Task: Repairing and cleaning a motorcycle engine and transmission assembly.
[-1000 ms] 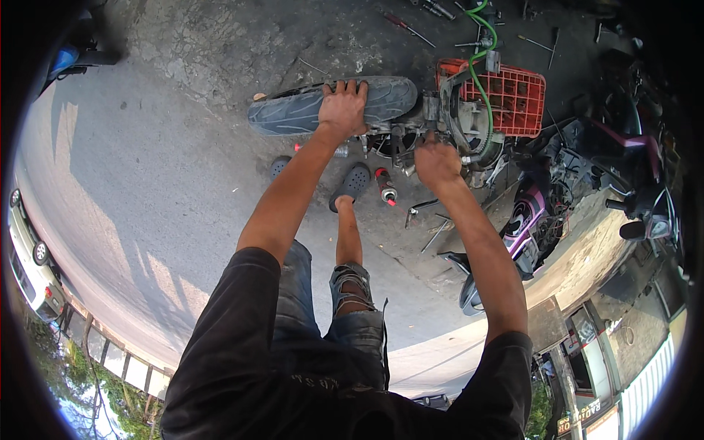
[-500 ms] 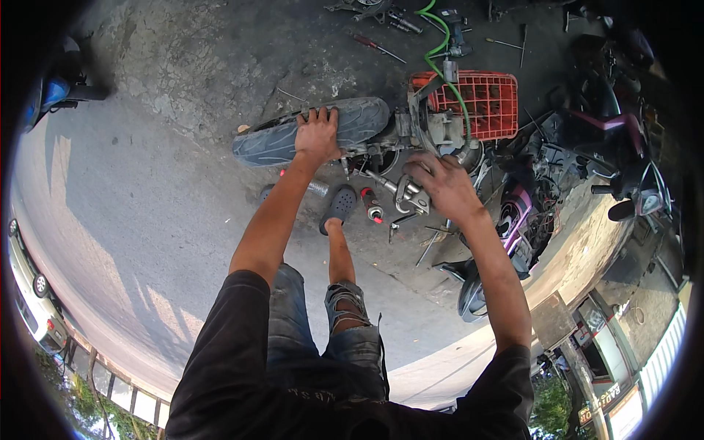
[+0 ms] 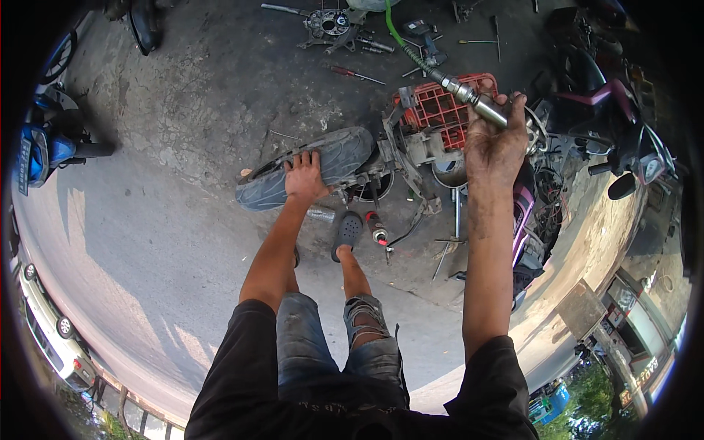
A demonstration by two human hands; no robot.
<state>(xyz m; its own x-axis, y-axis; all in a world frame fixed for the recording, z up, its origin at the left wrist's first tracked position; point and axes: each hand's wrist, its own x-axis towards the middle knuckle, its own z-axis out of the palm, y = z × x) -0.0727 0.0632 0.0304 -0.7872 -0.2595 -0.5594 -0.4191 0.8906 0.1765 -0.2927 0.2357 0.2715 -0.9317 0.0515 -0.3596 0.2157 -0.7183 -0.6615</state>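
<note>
My left hand (image 3: 304, 177) lies over the tread of a worn black motorcycle tyre (image 3: 348, 150), fingers across the top and thumb at its near side. The tyre belongs to a stripped motorcycle frame (image 3: 422, 150) with metal brackets. My right hand (image 3: 499, 139) is raised, palm up, its fingers curled round a silver air tool (image 3: 490, 111). A green air hose (image 3: 400, 37) joins this tool through a metal coupling. A shiny loop-shaped metal part shows beyond my fingers; the tool's far end is mostly hidden by the hand.
Behind the frame stands a red plastic crate (image 3: 440, 110). Near my foot are a spray can (image 3: 376, 229) and a clear plastic bottle (image 3: 321, 213). A cordless drill (image 3: 424, 40), a screwdriver (image 3: 356, 75) and an engine part (image 3: 330, 26) lie farther off. A partly dismantled motorbike (image 3: 524, 205) stands right.
My right hand has lifted away from low beside the frame and turned palm up, bringing the silver tool and hose end with it. My left hand stays on the tyre. The view has shifted.
</note>
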